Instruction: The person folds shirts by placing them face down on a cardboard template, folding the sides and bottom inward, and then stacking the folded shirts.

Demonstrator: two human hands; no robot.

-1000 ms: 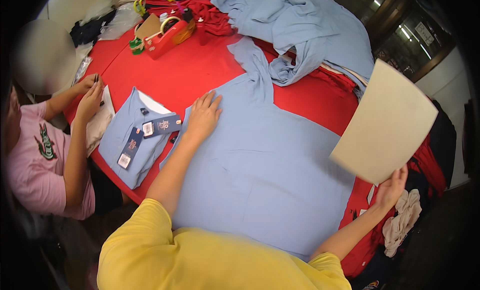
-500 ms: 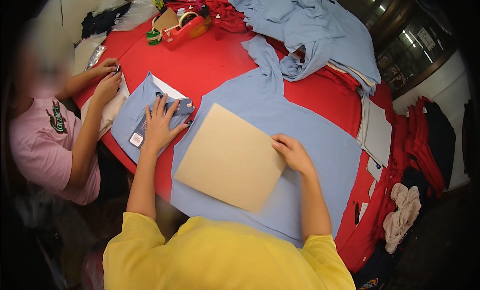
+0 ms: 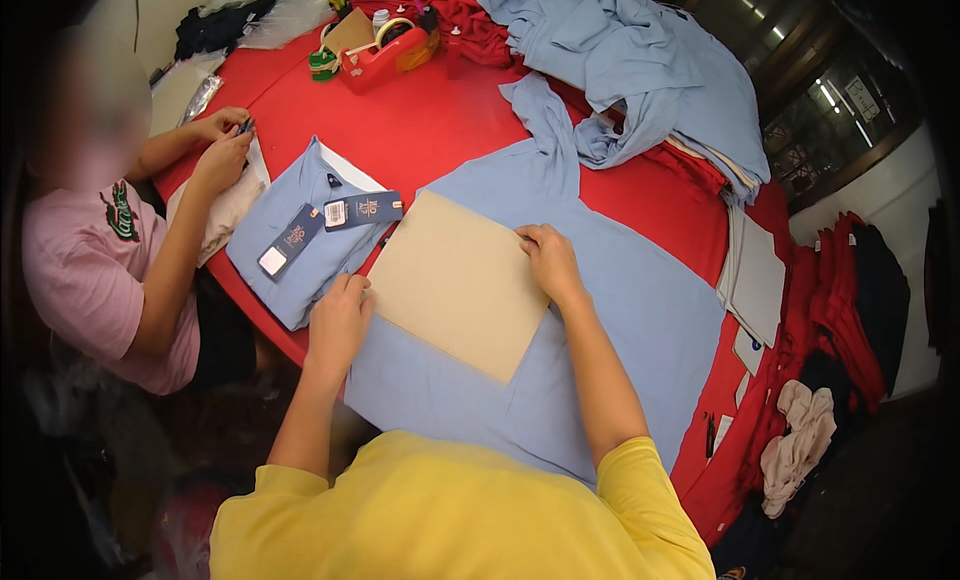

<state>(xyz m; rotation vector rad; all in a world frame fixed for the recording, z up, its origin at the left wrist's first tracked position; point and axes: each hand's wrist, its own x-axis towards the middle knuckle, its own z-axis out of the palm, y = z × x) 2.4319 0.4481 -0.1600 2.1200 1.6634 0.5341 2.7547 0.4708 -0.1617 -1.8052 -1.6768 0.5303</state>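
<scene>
A square tan cardboard sheet (image 3: pixel 455 290) lies on the upper part of a light blue shirt (image 3: pixel 640 310) spread over the table. My left hand (image 3: pixel 340 318) pinches the sheet's left edge. At its upper right edge my right hand (image 3: pixel 552 265) grips it, with the thumb on top and the other fingers partly hidden. To the left is a folded light blue shirt (image 3: pixel 285 205) with white backing showing along its upper edge. Two dark blue tags rest on it, one a slanted tag (image 3: pixel 291 242), the other a nearly level tag (image 3: pixel 362 209).
At the left a person in a pink shirt (image 3: pixel 90 280) handles a small dark item over beige cloth. A red tape dispenser (image 3: pixel 385 62) stands on the red cloth (image 3: pixel 440 110) at the back. Piled blue garments (image 3: pixel 640 60) lie back right, white sheets (image 3: pixel 755 275) at the right edge.
My left hand has left the folded shirt's tags and come to the cardboard's left edge. The cardboard has shifted up, with my right hand moving up and left.
</scene>
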